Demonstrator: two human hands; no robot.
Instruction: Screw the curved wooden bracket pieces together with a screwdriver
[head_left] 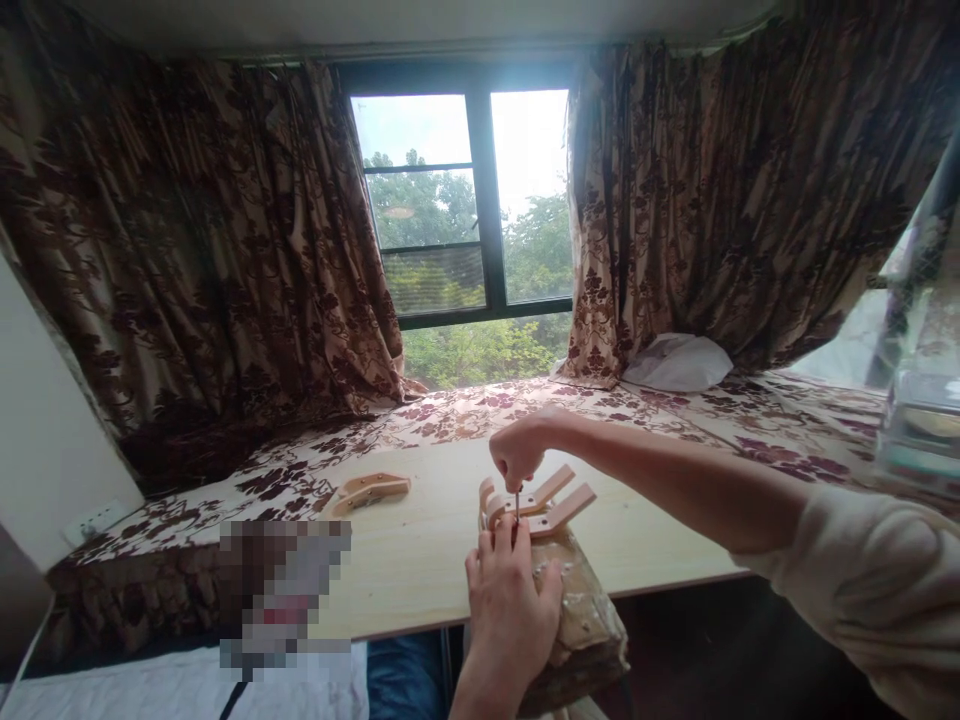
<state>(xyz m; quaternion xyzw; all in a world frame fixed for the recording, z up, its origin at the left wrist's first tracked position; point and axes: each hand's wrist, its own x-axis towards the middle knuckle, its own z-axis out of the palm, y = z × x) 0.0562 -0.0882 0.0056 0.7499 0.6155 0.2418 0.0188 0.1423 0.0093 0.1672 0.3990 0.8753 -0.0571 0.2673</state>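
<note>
My right hand (519,450) is closed in a fist round the top of a thin upright metal tool (517,505), whose handle is hidden inside the fist. The tool's lower end meets a pale wooden piece (551,510) with curved arms and dark holes. My left hand (510,590) lies just in front, its fingertips pressed at the tool's lower end and the wood. Beneath the left hand and the wood is a worn, brown, tape-covered block (589,610). A similar wooden piece (371,488) with dark dots rests farther left on the light board.
The light wooden board (405,580) spans the middle. Behind it are a floral cloth (465,405), a white plastic bag (679,362) and a window between patterned curtains. A clear plastic container (922,425) stands at the far right. A blurred patch covers something at lower left.
</note>
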